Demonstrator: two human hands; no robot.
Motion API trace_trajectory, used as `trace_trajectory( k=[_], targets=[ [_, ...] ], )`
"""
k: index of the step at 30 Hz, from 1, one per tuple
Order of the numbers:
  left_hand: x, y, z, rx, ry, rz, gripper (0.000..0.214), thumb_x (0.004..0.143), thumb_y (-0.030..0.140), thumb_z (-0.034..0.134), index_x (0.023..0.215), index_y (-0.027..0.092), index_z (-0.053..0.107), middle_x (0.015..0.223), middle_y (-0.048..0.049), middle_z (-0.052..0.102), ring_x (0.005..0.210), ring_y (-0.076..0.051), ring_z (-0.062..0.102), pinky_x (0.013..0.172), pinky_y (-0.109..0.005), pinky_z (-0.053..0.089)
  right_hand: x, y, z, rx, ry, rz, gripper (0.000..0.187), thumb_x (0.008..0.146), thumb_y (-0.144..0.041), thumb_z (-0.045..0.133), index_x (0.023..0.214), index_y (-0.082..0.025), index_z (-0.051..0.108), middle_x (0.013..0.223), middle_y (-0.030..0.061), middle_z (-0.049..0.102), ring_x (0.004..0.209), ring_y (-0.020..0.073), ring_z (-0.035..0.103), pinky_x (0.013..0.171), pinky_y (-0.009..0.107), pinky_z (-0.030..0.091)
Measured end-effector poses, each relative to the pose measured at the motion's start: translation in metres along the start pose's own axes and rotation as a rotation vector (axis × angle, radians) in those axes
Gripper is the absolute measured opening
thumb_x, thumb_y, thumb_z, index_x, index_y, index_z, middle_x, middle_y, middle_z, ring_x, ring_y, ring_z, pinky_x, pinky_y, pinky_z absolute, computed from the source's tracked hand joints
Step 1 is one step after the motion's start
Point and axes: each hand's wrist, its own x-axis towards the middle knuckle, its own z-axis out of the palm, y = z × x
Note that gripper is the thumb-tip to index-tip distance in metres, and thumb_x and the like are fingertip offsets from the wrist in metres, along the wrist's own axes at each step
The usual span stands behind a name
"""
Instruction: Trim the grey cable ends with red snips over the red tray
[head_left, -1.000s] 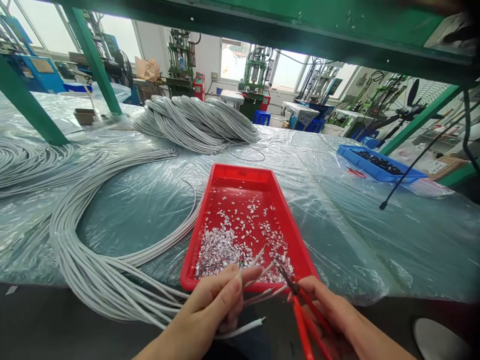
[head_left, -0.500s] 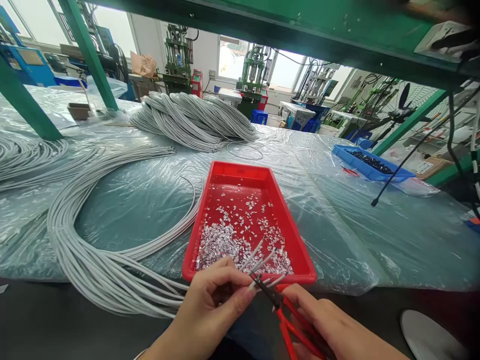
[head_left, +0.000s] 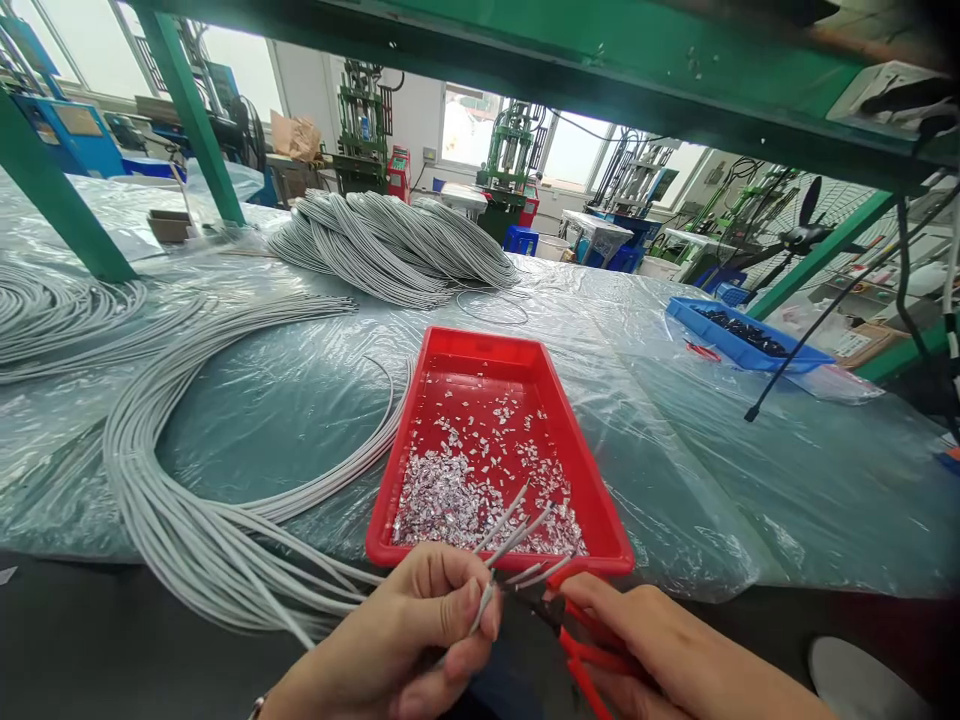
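Note:
My left hand (head_left: 420, 630) is closed round several thin grey cables, whose cut ends (head_left: 517, 535) fan out over the near rim of a red tray (head_left: 600, 500). Red-handled scissors (head_left: 592, 650) are gripped in my right hand (head_left: 652, 640), just right of the cable ends; their blades are partly hidden and blurred. Silvery foil scraps (head_left: 442, 495) lie scattered in the tray, thickest at its near left. The held cables run back into a large loose coil of grey cable (head_left: 150, 480) on the left.
Behind the tray lies a big heap of coiled cables (head_left: 390, 245). A blue tray of black parts (head_left: 750, 335) stands far right beside red-handled snips (head_left: 703, 350). Green frame posts (head_left: 191, 120) and an overhead beam (head_left: 525, 75) border the plastic-covered table (head_left: 675, 450).
The scissors have drawn back a little from between the cable ends. My left fingers have shifted and curled around one cable end, now bent toward me. The view has tilted slightly.

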Motion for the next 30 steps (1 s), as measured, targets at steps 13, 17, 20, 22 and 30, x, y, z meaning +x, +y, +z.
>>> trace_trajectory(
  k=[13,17,20,22,30],
  targets=[
    [0.004,-0.011,0.011,0.490,0.376,0.282,0.037,0.072,0.049,0.066,0.068,0.012,0.066,0.051,0.0031,0.054,0.032,-0.001,0.037,0.033,-0.014,0.021,0.048,-0.020,0.037,0.571,0.462,0.083,0.031,0.066,-0.039,0.074,0.056,-0.015,0.058,0.050,-0.0050,0.044,0.048,0.0114,0.039,0.045,0.022,0.032],
    [0.003,-0.007,0.013,0.520,0.356,0.303,0.035,0.073,0.050,0.064,0.074,0.015,0.069,0.057,0.0011,0.056,0.036,-0.003,0.041,0.035,-0.015,0.025,0.048,-0.016,0.040,0.614,0.500,0.062,0.031,0.070,-0.041,0.072,0.056,-0.017,0.056,0.045,-0.0063,0.043,0.039,0.0091,0.037,0.037,0.020,0.028],
    [0.005,-0.006,0.012,0.588,0.352,0.359,0.021,0.075,0.038,0.066,0.072,0.017,0.071,0.059,0.0016,0.054,0.041,-0.007,0.047,0.037,-0.017,0.031,0.048,-0.013,0.043,0.318,0.644,-0.126,0.025,0.080,-0.029,0.060,0.058,-0.018,0.060,0.046,-0.0029,0.050,0.039,0.0115,0.047,0.039,0.021,0.035],
    [0.008,-0.009,0.009,0.738,0.452,0.541,0.008,0.074,0.026,0.068,0.072,0.020,0.073,0.059,0.0013,0.053,0.048,-0.010,0.050,0.043,-0.019,0.036,0.048,-0.012,0.045,0.080,0.713,-0.249,0.025,0.082,-0.019,0.052,0.057,-0.018,0.059,0.049,0.0006,0.055,0.042,0.0134,0.050,0.043,0.024,0.037],
    [0.013,-0.011,0.000,1.126,0.626,0.885,0.013,0.075,0.009,0.064,0.074,0.020,0.071,0.057,0.0017,0.052,0.050,-0.010,0.048,0.047,-0.020,0.037,0.047,-0.012,0.033,0.112,0.479,-0.120,0.029,0.083,-0.029,0.053,0.057,-0.017,0.055,0.048,-0.0029,0.047,0.042,0.0113,0.044,0.041,0.022,0.035]
  ],
)
